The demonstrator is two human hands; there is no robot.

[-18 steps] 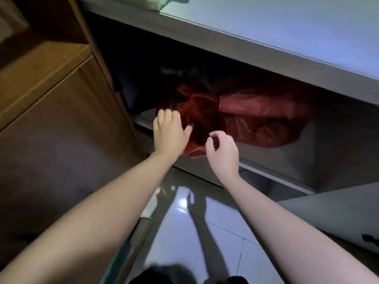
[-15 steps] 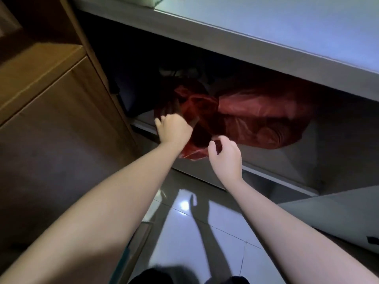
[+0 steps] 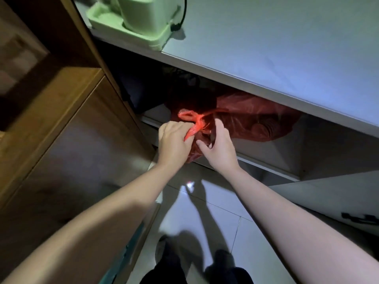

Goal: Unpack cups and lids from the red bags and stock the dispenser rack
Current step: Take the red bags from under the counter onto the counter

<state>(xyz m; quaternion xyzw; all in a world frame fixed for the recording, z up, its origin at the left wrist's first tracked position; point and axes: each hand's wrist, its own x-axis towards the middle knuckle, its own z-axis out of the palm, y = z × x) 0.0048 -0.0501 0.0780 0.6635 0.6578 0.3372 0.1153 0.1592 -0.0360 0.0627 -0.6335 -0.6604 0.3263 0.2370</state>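
Red, thin, crinkled plastic makes up the knotted bag (image 3: 246, 121), which lies on its side on the low shelf (image 3: 272, 154) under the pale grey surface (image 3: 266, 48); its far part sinks into shadow, and ridged, stacked shapes show faintly through the film near its right end. A bright red twisted tie loop (image 3: 191, 117) stands up from the bag's near left end. The left hand (image 3: 174, 142) has its fingers curled round the gathered neck of the bag just below that loop, and the right hand (image 3: 218, 148) sits just beside it, thumb and fingers bent against the bag's plastic; whether it truly pinches the film I cannot tell. On the far left of the surface stands a pale green plastic appliance (image 3: 139, 17) with a dark cord. A brown wooden cabinet (image 3: 61, 130) fills the left side. Below, the glossy pale tiled floor (image 3: 205, 222) reflects a light, and dark shoes show at the near edge.
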